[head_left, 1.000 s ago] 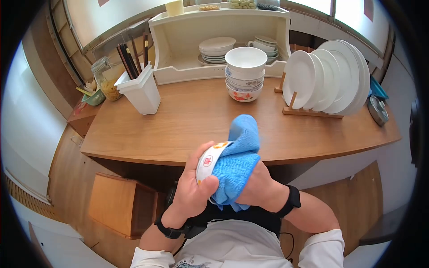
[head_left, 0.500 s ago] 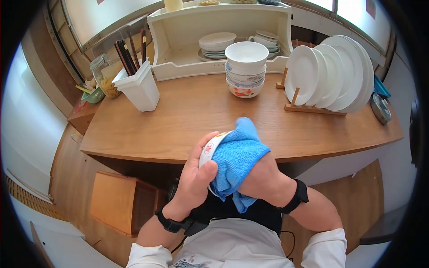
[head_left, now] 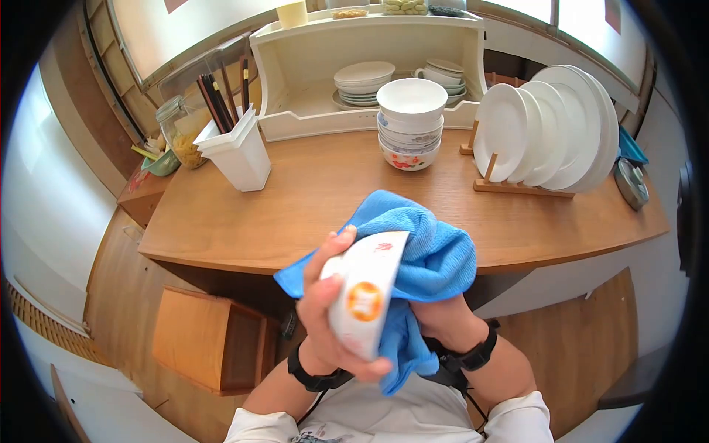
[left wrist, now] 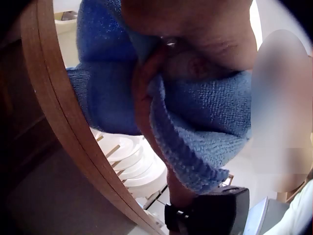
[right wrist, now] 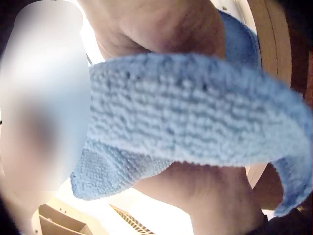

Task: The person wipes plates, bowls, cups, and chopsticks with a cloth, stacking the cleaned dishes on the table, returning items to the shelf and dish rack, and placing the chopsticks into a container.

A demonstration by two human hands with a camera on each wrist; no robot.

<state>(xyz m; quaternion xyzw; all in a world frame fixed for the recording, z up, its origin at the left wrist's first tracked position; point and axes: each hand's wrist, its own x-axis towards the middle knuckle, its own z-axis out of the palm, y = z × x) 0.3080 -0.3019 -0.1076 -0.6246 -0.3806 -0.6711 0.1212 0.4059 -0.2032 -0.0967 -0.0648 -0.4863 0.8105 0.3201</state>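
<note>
In the head view my left hand (head_left: 329, 295) grips a white bowl (head_left: 378, 258) tilted on its side, fingers spread round its outer wall. An orange round mark and red print show on the bowl. A blue towel (head_left: 436, 255) bunches over the rim and out past both sides. My right hand (head_left: 449, 323) holds the towel at the bowl's far side, its fingers mostly hidden under the folds. In the right wrist view the towel (right wrist: 186, 112) hangs close to the camera below the right hand (right wrist: 166, 24). The towel (left wrist: 205, 107) also drapes across the left wrist view.
Behind the hands, a stack of bowls (head_left: 410, 136) stands on the wooden table (head_left: 325, 184). White plates (head_left: 502, 133) fill a rack at right. A white holder (head_left: 240, 159) with chopsticks is at left. Plates (head_left: 363, 74) and cups sit in a cream shelf (head_left: 295, 81).
The bowl has turned, so more of its outer wall and the orange mark show. The towel has spread out to both sides, and my left fingers have shifted round the bowl.
</note>
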